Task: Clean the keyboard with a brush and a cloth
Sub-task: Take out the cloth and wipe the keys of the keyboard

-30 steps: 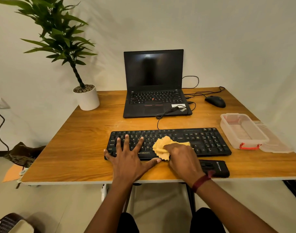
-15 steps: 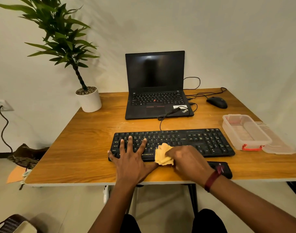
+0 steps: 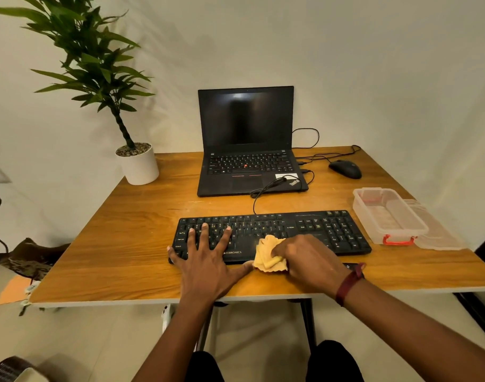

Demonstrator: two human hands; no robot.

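A big brown wooden table [image 3: 125, 257] is seen across the middle of the frame. A tall green plant in a round white pot [image 3: 138, 166] is placed at the table's far left corner, in the upper left of the frame. A black laptop [image 3: 247, 139] is set open at the back of the table, in the upper middle, and its screen is dark.

A long black keyboard [image 3: 304, 227] with a thin black cord is laid flat in front of the laptop, just below the middle of the frame. A clear plastic box with red clips [image 3: 387, 216] is placed to the right of the keyboard, and a clear lid [image 3: 437, 232] is laid just beside the box.

The left hand [image 3: 208, 263] is laid flat on the left part of the keyboard. Its fingers are kept straight and spread wide, and nothing is held in it. The right hand [image 3: 310, 260] is curled over the near edge of the keyboard, right of its middle.

A black mouse [image 3: 345, 169] is seen to the right of the laptop.

A small crumpled yellow cloth [image 3: 267, 256] is gripped in the right hand's bent fingers. It is pressed on the keyboard's near edge, partly over the table, between the two hands, and the left thumb is touching it. A dark red band [image 3: 349, 282] is worn on the right wrist.
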